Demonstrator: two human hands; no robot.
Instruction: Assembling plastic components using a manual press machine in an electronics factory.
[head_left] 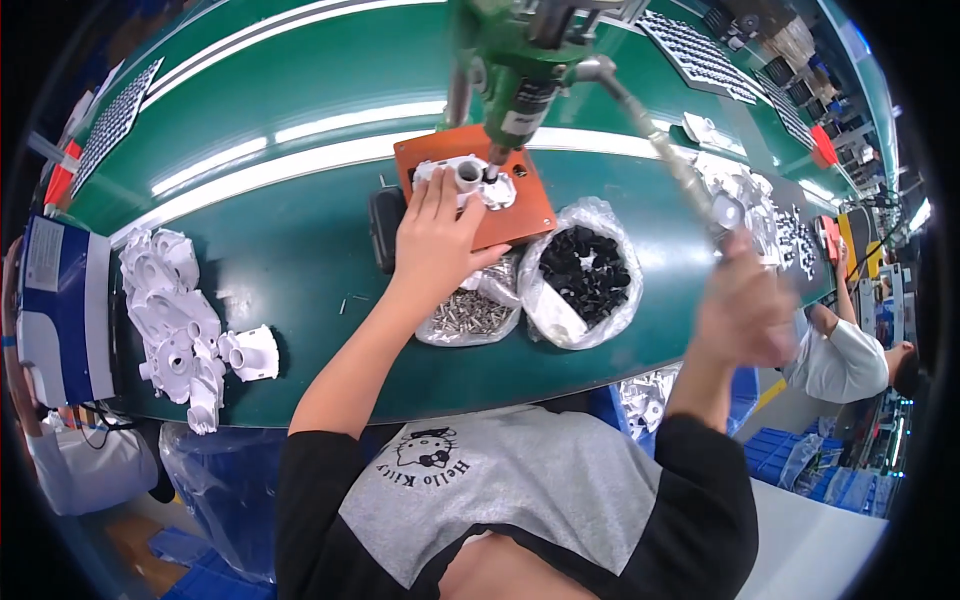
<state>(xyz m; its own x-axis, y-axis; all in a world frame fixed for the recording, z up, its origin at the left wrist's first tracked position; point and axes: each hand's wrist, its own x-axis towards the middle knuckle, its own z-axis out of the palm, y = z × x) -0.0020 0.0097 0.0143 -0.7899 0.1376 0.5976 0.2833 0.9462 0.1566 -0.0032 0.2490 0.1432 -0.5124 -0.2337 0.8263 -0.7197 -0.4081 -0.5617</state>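
A green hand press (525, 95) stands over an orange fixture plate (535, 205). On the plate lies a white plastic part (468, 175) with a round collar, and the press tip comes down at its right side. My left hand (440, 235) holds this part, fingers laid over its near side and thumb stretched along the plate's front edge. Out to the right, my right hand (745, 305) is closed round the end of the press's metal lever (660, 140), both smeared by motion. Whether the tip touches the part cannot be made out.
Close by are a bag of metal pins (470, 318) and a bag of black pieces (590, 275). White plastic parts (175, 330) are heaped at left; clear parts (740, 190) lie at right. A blue bin (742, 395) stands below the table edge. Co-workers sit both sides.
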